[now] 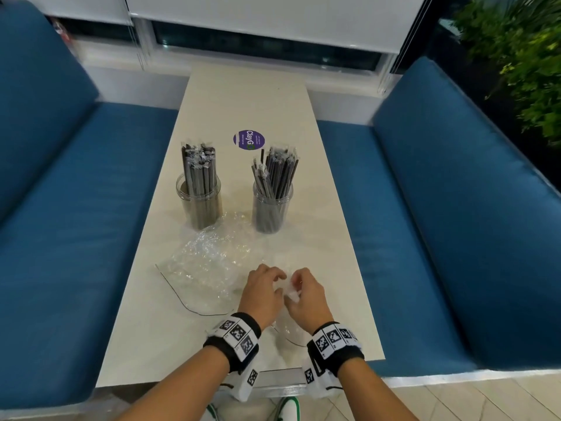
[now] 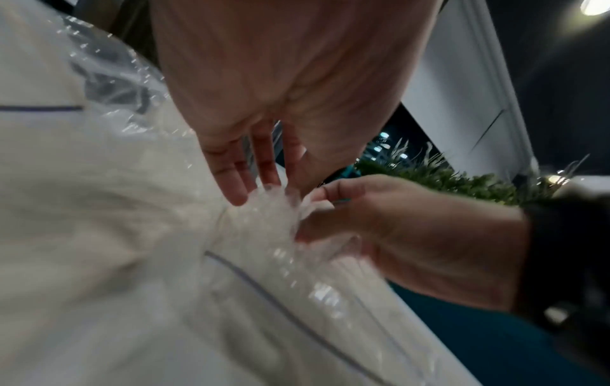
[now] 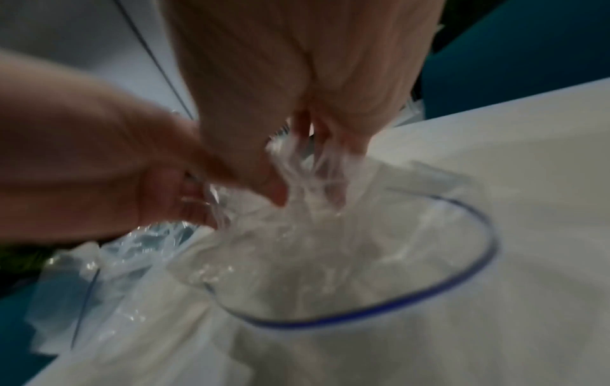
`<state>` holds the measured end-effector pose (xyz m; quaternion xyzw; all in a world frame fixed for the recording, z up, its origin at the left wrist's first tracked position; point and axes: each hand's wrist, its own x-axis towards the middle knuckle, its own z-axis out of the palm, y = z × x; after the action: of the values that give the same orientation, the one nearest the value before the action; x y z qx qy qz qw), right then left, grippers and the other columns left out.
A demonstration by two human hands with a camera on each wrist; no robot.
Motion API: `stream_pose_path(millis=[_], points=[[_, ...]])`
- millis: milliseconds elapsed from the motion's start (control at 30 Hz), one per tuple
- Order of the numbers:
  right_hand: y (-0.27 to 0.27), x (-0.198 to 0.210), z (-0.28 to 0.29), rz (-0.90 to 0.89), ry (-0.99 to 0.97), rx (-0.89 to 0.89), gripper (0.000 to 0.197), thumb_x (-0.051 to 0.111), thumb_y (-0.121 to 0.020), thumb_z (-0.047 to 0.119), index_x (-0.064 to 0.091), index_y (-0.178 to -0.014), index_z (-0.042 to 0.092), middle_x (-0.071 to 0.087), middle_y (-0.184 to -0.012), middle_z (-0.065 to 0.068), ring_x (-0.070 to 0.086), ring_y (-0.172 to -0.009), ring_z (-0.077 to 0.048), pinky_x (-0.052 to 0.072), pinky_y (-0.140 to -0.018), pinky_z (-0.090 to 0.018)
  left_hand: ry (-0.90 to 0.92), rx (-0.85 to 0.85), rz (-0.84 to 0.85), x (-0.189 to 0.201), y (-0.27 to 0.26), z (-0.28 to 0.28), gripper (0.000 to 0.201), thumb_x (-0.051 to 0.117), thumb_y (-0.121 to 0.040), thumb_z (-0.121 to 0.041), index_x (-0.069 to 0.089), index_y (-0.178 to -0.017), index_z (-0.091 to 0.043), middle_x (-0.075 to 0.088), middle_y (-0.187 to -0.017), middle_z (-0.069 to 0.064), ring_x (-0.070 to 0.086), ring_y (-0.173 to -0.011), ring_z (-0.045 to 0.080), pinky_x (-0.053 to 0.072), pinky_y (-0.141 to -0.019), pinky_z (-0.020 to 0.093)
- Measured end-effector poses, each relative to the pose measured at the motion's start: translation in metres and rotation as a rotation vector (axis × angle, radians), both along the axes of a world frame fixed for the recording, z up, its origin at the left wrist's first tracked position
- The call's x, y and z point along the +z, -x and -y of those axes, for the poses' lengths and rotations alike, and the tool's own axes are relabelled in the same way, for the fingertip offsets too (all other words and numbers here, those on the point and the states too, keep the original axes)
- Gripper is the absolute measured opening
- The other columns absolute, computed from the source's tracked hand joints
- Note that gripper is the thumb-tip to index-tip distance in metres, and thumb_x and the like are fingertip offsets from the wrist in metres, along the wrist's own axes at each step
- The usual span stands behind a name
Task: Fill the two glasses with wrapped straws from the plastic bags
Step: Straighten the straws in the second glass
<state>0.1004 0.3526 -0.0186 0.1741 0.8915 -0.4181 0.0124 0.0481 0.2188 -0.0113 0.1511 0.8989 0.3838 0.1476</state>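
Note:
Two clear glasses stand mid-table, both packed with wrapped straws: the left glass [image 1: 198, 205] with thick grey ones, the right glass [image 1: 272, 209] with thin dark ones. Near the front edge my left hand [image 1: 274, 284] [image 2: 264, 190] and right hand [image 1: 296, 287] [image 3: 307, 182] meet over an empty clear zip bag [image 1: 285, 326] [image 2: 264, 261] [image 3: 363, 261]. Both pinch its bunched plastic between them. A second empty bag [image 1: 203, 262] lies crumpled to the left, in front of the glasses.
The pale table [image 1: 243, 95] runs away from me between two blue benches [image 1: 76, 208] [image 1: 440, 208]. A round purple sticker [image 1: 249, 139] lies behind the glasses. A window sits at the far end, and green plants [image 1: 531, 56] at the far right.

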Motion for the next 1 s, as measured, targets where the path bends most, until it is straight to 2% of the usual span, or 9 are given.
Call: stream_pose_path(millis=[100, 167, 267, 467, 633, 733, 833, 933, 1000], points=[[-0.004, 0.004, -0.004, 0.116, 0.016, 0.097, 0.037, 0.062, -0.081, 0.032, 0.063, -0.117, 0.023, 0.067, -0.117, 0.004, 0.061, -0.109, -0.015, 0.051, -0.096, -0.031, 0.094, -0.049, -0.011, -0.01, 0.001, 0.007, 0.03, 0.059, -0.104, -0.011, 0.068, -0.131, -0.018, 0.062, -0.128, 0.0, 0.055, -0.122, 0.019, 0.046, -0.105, 0.028], [-0.006, 0.005, -0.008, 0.079, -0.061, 0.101, 0.034, 0.053, -0.085, 0.033, 0.072, -0.111, 0.023, 0.069, -0.122, 0.001, 0.057, -0.117, -0.017, 0.046, -0.103, -0.033, 0.128, -0.082, -0.027, -0.013, 0.0, 0.009, 0.031, 0.055, -0.106, -0.013, 0.068, -0.134, -0.016, 0.063, -0.131, 0.003, 0.055, -0.125, 0.02, 0.045, -0.104, 0.026], [-0.006, 0.004, -0.012, -0.137, -0.256, 0.032, 0.018, 0.06, -0.087, 0.021, 0.077, -0.093, 0.023, 0.065, -0.113, 0.004, 0.051, -0.11, -0.017, 0.046, -0.1, -0.036, 0.087, -0.052, -0.03, -0.011, 0.0, 0.011, 0.03, 0.052, -0.106, -0.011, 0.071, -0.129, -0.013, 0.057, -0.131, 0.003, 0.056, -0.122, 0.018, 0.046, -0.105, 0.024], [0.013, 0.029, -0.02, -0.263, -0.243, -0.041, 0.017, 0.065, -0.088, 0.01, 0.073, -0.093, 0.025, 0.058, -0.099, 0.007, 0.051, -0.096, -0.013, 0.052, -0.09, -0.041, 0.026, 0.071, -0.202, 0.017, 0.01, 0.011, 0.03, 0.063, -0.096, -0.01, 0.068, -0.123, -0.023, 0.054, -0.126, -0.002, 0.054, -0.117, 0.018, 0.049, -0.101, 0.034], [0.06, 0.089, -0.029, -0.413, -0.272, -0.018, 0.022, 0.065, -0.088, 0.004, 0.071, -0.099, 0.022, 0.061, -0.1, 0.006, 0.054, -0.092, -0.016, 0.042, -0.083, -0.02, -0.126, 0.194, -0.232, 0.053, 0.043, 0.011, 0.042, 0.064, -0.091, -0.003, 0.057, -0.129, -0.019, 0.05, -0.128, -0.002, 0.053, -0.118, 0.019, 0.052, -0.102, 0.037], [0.103, 0.127, -0.032, -0.469, -0.285, 0.025, 0.027, 0.064, -0.088, 0.004, 0.07, -0.11, 0.018, 0.059, -0.107, 0.004, 0.055, -0.096, -0.019, 0.042, -0.087, -0.023, -0.143, 0.258, -0.19, 0.073, 0.082, 0.005, 0.062, 0.075, -0.089, -0.011, 0.047, -0.144, -0.011, 0.046, -0.142, 0.005, 0.051, -0.128, 0.022, 0.048, -0.113, 0.038], [0.15, 0.155, -0.035, -0.465, -0.303, 0.09, 0.048, 0.064, -0.086, 0.002, 0.061, -0.13, 0.023, 0.051, -0.126, 0.002, 0.05, -0.114, -0.021, 0.047, -0.101, -0.032, -0.093, 0.273, -0.064, 0.085, 0.125, -0.006, 0.101, 0.088, -0.083, -0.033, 0.028, -0.161, -0.009, 0.035, -0.16, 0.011, 0.041, -0.147, 0.029, 0.037, -0.122, 0.041], [0.189, 0.171, -0.04, -0.3, -0.405, 0.195, 0.071, 0.071, -0.083, 0.005, 0.048, -0.142, 0.037, 0.033, -0.151, -0.007, 0.039, -0.126, -0.031, 0.04, -0.098, -0.031, -0.099, 0.245, 0.037, 0.088, 0.157, -0.018, 0.142, 0.096, -0.07, -0.049, 0.003, -0.169, -0.009, 0.015, -0.175, 0.013, 0.021, -0.161, 0.032, 0.028, -0.129, 0.052], [0.209, 0.17, -0.039, -0.178, -0.439, 0.285, 0.068, 0.075, -0.083, 0.008, 0.051, -0.139, 0.037, 0.034, -0.15, -0.009, 0.042, -0.126, -0.033, 0.046, -0.101, -0.038, -0.113, 0.221, 0.073, 0.083, 0.173, -0.025, 0.159, 0.099, -0.058, -0.058, -0.005, -0.17, -0.012, 0.013, -0.177, 0.012, 0.018, -0.163, 0.031, 0.026, -0.129, 0.057]])
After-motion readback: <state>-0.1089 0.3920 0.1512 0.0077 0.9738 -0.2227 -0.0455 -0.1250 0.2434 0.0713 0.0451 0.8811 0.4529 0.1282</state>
